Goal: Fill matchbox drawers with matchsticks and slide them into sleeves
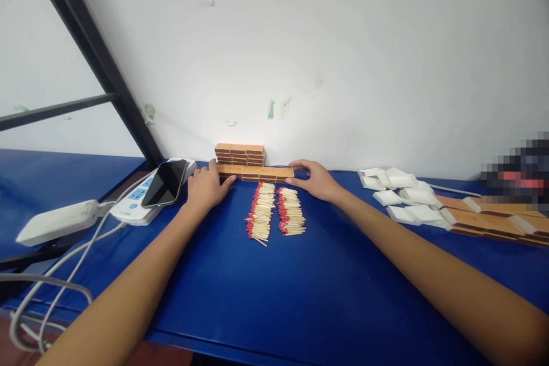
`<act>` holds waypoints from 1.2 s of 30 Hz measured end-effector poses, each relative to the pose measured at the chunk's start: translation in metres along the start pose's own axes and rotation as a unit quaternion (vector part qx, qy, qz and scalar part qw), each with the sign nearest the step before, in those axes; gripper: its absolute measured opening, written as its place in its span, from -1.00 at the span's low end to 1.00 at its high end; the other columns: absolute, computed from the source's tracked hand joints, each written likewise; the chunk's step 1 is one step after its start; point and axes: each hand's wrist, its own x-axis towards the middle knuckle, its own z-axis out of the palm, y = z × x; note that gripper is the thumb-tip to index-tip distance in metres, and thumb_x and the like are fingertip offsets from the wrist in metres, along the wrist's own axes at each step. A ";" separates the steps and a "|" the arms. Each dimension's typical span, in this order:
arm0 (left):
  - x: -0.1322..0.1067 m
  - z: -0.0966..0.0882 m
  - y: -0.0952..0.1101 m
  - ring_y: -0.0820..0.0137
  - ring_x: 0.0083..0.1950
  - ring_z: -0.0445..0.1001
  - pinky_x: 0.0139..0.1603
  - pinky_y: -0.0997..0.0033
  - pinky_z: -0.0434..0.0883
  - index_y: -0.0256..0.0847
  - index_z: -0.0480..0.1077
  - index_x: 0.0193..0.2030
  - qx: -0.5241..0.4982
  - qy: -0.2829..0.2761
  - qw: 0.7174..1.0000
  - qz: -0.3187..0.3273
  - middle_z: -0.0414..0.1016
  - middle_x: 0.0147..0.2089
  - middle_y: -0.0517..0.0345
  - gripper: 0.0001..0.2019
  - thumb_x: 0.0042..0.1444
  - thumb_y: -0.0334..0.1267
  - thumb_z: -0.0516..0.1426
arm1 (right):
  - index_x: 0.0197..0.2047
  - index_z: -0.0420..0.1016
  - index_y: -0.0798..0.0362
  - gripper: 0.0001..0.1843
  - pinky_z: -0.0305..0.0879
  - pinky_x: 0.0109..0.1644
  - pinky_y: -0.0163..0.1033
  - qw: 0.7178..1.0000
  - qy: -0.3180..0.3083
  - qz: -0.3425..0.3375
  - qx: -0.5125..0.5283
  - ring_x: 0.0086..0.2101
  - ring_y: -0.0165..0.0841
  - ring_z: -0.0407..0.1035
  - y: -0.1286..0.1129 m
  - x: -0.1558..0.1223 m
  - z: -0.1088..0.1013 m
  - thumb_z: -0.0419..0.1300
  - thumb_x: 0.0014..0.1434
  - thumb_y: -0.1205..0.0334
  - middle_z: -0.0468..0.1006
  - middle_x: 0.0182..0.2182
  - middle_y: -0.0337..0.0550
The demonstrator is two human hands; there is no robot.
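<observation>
A row of orange matchboxes (255, 173) with dark striking sides lies end to end on the blue table, near the wall. My left hand (206, 187) grips the row's left end, with the thumb along the front. At the right end, my right hand (316, 180) pinches the row between thumb and fingers. Just behind the row rises a stack of more matchboxes (240, 150). Two piles of red-headed matches, a left pile (261, 211) and a right pile (291, 211), lie in front of the row, between my forearms.
To the left, a black phone (165, 183) rests on a white power strip (135, 211), beside a white adapter (60, 223) and cables. White matchbox trays (403, 194) and more matchboxes (489, 220) lie at the right. A dark metal frame (94, 51) stands left.
</observation>
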 end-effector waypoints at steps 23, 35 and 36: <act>-0.022 -0.008 0.038 0.09 0.06 0.42 0.15 0.08 0.37 -0.29 0.46 0.07 -0.213 0.257 0.909 0.251 0.51 0.03 0.01 -0.76 0.36 -0.22 0.16 | -0.49 0.60 0.01 -0.81 0.14 -0.38 -0.18 0.875 -0.049 0.232 -0.423 -0.37 -0.16 0.49 0.019 -0.083 -0.137 0.32 0.13 0.16 0.61 -0.47 -0.03; -0.056 -0.036 0.063 0.14 0.18 0.36 0.26 0.09 0.34 -0.12 0.42 0.32 -0.385 0.030 0.816 0.429 0.47 0.14 0.03 -0.60 0.43 -0.11 0.30 | -0.11 0.55 -0.06 -0.73 0.33 -0.15 -0.20 0.967 -0.185 -0.127 -0.117 -0.25 -0.30 0.43 -0.079 -0.107 -0.087 0.01 0.47 0.23 0.53 -0.19 -0.11; -0.058 -0.037 0.065 0.13 0.19 0.35 0.28 0.09 0.33 -0.10 0.41 0.32 -0.390 0.007 0.810 0.438 0.46 0.15 0.03 -0.57 0.40 -0.13 0.33 | -0.10 0.55 -0.05 -0.71 0.33 -0.14 -0.20 0.964 -0.198 -0.135 -0.117 -0.25 -0.31 0.43 -0.085 -0.109 -0.083 -0.02 0.48 0.26 0.52 -0.18 -0.11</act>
